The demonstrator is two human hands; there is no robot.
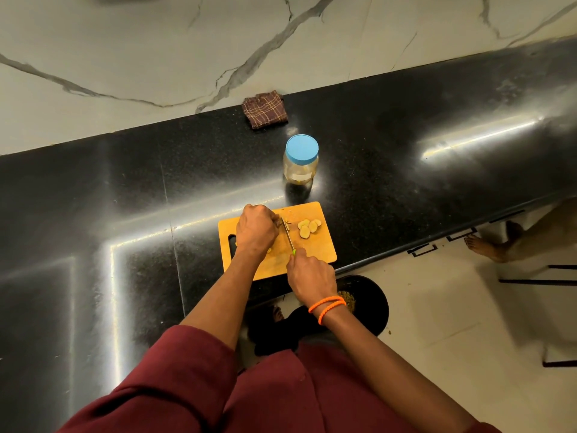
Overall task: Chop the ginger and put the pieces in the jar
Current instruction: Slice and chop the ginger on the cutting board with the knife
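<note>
One wooden cutting board [315, 254], one knife [288, 236], one lidded jar [300, 160], two hands at work.

The left hand [256, 230] curls over a ginger piece hidden beneath it; the right hand [309, 276] grips the knife's green handle, blade on the board. About five cut ginger slices [308, 227] lie right of the blade. The jar stands just beyond the board's far edge. One checked cloth [264, 109] lies farther back on the black polished countertop [421, 182], below a marble-veined wall [156, 57].

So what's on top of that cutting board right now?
A few ginger slices lie to the right of the knife, which the right hand holds. The left hand covers the uncut ginger, so that piece cannot be seen. The board is bare near the right edge.
</note>
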